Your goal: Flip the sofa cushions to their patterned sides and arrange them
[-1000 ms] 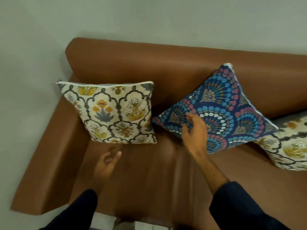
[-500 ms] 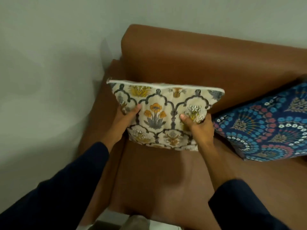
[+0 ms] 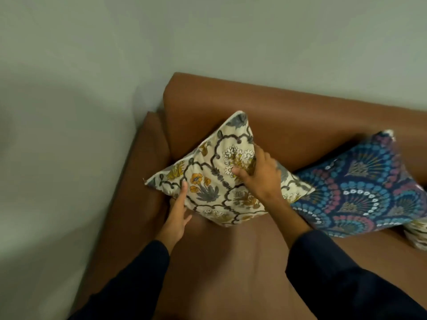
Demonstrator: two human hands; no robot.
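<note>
A cream floral cushion (image 3: pixel 208 181) stands on one corner in the sofa's left corner, turned like a diamond with its patterned face toward me. My left hand (image 3: pixel 178 213) holds its lower left edge, thumb on the front and fingers behind. My right hand (image 3: pixel 258 179) grips its upper right edge, thumb pressed on the pattern. To the right a blue fan-patterned cushion (image 3: pixel 360 188) leans against the backrest, also on a corner, touching the cream one. A second cream floral cushion (image 3: pixel 418 232) peeks in at the right edge, mostly cut off.
The brown leather sofa (image 3: pixel 231 262) has its left armrest (image 3: pixel 129 204) close against a pale green wall (image 3: pixel 57 158). The backrest (image 3: pixel 288 112) runs along the wall behind. Bare seat lies in front of the cushions.
The cream cushion has been rotated from lying square to standing on a corner. My right hand moved up its right edge, my left hand dropped to its lower left edge.
</note>
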